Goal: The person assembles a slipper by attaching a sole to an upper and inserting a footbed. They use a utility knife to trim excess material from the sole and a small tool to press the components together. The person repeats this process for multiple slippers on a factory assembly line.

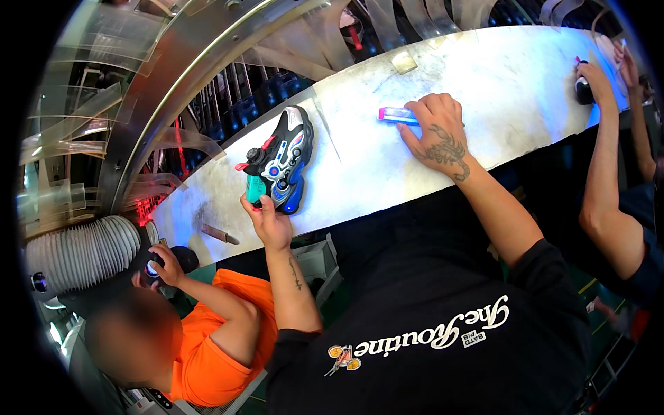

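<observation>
My left hand grips a black, white and blue sports shoe at its heel end. The thumb and fingers close around a teal block, which sticks out of the shoe's opening. The shoe lies tilted on its side, sole edge to the right, with a black knob and a red loop near the opening. To the right, my right hand rests palm down on the pale table, fingers curled over a slim blue-and-white stick with a pink end. Its other end is mostly hidden under the hand.
The long pale table curves across. Beyond it hang clear plastic strips on a metal-framed machine. A small beige block and a brown-handled tool lie on top. A co-worker in orange handles a dark object; another's hand holds a dark shoe.
</observation>
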A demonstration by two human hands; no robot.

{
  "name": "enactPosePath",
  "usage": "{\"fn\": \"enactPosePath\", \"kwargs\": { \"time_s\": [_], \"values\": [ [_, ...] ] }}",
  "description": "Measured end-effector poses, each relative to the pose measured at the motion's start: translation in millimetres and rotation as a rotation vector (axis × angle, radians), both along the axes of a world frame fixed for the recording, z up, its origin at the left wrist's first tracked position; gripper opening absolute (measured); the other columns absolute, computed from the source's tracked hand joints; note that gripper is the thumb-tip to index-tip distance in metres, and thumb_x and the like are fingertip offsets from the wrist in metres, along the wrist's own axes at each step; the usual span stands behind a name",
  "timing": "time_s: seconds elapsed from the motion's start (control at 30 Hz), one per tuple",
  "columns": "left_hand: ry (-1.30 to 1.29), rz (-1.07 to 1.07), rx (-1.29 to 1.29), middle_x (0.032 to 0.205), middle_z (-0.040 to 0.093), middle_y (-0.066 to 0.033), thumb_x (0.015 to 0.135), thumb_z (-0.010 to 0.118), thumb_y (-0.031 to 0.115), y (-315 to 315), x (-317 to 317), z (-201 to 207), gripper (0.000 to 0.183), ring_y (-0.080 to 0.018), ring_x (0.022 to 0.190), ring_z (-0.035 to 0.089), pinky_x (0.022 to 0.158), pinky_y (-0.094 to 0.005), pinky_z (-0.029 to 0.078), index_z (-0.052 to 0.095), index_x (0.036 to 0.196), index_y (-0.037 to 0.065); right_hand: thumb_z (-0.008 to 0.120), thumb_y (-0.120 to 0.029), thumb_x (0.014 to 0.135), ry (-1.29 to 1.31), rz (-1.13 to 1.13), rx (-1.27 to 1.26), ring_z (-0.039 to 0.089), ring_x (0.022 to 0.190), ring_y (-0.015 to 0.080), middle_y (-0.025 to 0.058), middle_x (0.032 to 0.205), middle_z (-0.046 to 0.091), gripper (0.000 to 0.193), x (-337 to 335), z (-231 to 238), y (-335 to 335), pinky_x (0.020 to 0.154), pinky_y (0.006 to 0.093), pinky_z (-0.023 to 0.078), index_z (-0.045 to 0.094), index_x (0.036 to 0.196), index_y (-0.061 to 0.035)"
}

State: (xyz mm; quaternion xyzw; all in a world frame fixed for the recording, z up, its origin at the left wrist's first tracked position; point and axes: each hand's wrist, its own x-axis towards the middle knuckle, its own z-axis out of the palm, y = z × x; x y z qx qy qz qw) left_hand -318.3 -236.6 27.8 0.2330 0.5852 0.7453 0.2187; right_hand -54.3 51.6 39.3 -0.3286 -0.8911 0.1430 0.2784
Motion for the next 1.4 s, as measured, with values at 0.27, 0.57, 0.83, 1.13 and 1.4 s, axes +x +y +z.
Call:
{"fn": "enactPosePath", "kwargs": {
  "time_s": [0.27, 0.57, 0.83, 1.13, 1.4],
  "values": [
    [-0.152, -0.043, 0.089, 0.142, 0.060, -0.0113, 0.117, 0.059, 0.029, -2.9, -7.5, 4.4, 0.039, -0.0240, 0.129, 0.061, 0.114, -0.0440, 0.049, 0.044, 0.147, 0.009, 0.085, -0.026, 0.088, 0.000, 0.014, -0.001, 0.059, 0.114, 0.0329, 0.0122, 0.113, 0.067, 0.038, -0.1, 1.7, -3.0, 0.104, 0.0471, 0.044, 0.077, 0.119, -0.0059],
    [-0.112, -0.026, 0.043, 0.138, 0.060, -0.0085, 0.115, 0.064, 0.029, -1.6, -7.5, 4.0, 0.042, -0.0189, 0.121, 0.061, 0.110, -0.0386, 0.049, 0.044, 0.146, 0.008, 0.084, -0.027, 0.088, 0.010, -0.001, 0.020, 0.059, 0.115, 0.0337, 0.0142, 0.114, 0.067, 0.038, -0.9, -1.0, -6.6, 0.105, 0.0487, 0.045, 0.076, 0.118, -0.0050],
    [0.051, -0.044, -0.022, 0.138, 0.058, -0.0079, 0.113, 0.068, 0.030, -5.1, -11.3, -7.1, 0.050, -0.0196, 0.124, 0.059, 0.110, -0.0392, 0.049, 0.042, 0.150, 0.009, 0.081, -0.023, 0.089, -0.004, 0.015, 0.047, 0.061, 0.115, 0.0363, 0.0153, 0.116, 0.067, 0.039, 1.6, 6.3, -15.1, 0.103, 0.0483, 0.047, 0.075, 0.122, -0.0031],
    [0.164, 0.067, -0.100, 0.139, 0.058, -0.0081, 0.112, 0.070, 0.030, -9.9, -14.3, -18.0, 0.058, -0.0185, 0.123, 0.056, 0.112, -0.0348, 0.043, 0.041, 0.156, 0.004, 0.084, -0.022, 0.085, 0.102, -0.031, 0.067, 0.061, 0.117, 0.0390, 0.0191, 0.125, 0.065, 0.053, 0.4, 4.3, -19.8, 0.102, 0.0515, 0.048, 0.070, 0.132, -0.0025],
    [0.473, 0.119, -0.378, 0.135, 0.060, -0.0124, 0.107, 0.073, 0.017, 24.4, 39.1, 52.2, 0.051, -0.0179, 0.117, 0.060, 0.105, -0.0332, 0.050, 0.049, 0.149, 0.000, 0.088, -0.019, 0.084, 0.368, 0.292, -0.086, 0.062, 0.123, 0.0495, 0.0269, 0.133, 0.064, 0.062, 14.6, 12.3, -61.7, 0.107, 0.0534, 0.053, 0.064, 0.136, 0.0044]
  ]
}}
